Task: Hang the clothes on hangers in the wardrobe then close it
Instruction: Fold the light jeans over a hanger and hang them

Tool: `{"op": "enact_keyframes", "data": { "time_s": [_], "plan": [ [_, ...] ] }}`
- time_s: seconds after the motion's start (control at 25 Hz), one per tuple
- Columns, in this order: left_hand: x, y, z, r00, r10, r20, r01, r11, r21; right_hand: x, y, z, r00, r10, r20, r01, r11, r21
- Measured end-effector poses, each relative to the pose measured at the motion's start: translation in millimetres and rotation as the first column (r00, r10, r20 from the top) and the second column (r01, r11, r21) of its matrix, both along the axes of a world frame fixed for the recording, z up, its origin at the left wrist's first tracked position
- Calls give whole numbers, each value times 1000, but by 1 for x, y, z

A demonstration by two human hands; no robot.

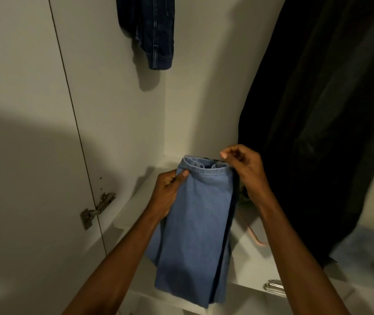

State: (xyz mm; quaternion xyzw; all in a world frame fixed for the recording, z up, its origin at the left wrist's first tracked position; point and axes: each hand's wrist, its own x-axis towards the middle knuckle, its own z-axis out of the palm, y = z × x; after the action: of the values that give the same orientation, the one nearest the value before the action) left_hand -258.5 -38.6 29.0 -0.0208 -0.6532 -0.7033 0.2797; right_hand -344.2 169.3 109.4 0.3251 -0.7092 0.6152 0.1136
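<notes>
Head view: dark coat [317,110] hangs right of jeans [195,223], denim sleeve [156,37] above; jeans hang lengthwise, waistband up, pinched by left hand [170,189] and right hand [245,169] fingers.

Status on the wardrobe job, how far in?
Done: a dark denim garment and a black garment already hang inside. In hand: the left hand and right hand hold light blue jeans at the waistband; no hanger visible on them. Left: hang them, then close the wardrobe door, still open.
</notes>
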Motion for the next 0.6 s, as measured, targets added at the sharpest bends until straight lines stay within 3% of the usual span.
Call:
{"op": "enact_keyframes", "data": {
  "time_s": [0.08, 0.2, 0.28, 0.44, 0.6],
  "plan": [
    [-4, -1, 3, 1000, 1, 4, -1, 1000, -12, -4, -3, 30, 972, 183, 150, -219, 937, 271],
    [-9, -8, -3, 1000, 6, 11, -6, 1000, -4, -13, -5, 53, 930, 230, 286, -355, 763, 540],
    [-9, -13, -5, 1000, -10, 1, 10, 999, 38, -22, 4, 57, 937, 181, 297, -321, 779, 539],
    [-8, -21, -1, 1000, -25, 3, 24, 998, 64, -39, 23, 47, 948, -72, 311, -86, 881, 466],
    [-16, -16, 7, 999, -8, 35, 4, 995, 104, -38, 5, 17, 876, -121, 468, 30, 980, 198]
  ]
}}
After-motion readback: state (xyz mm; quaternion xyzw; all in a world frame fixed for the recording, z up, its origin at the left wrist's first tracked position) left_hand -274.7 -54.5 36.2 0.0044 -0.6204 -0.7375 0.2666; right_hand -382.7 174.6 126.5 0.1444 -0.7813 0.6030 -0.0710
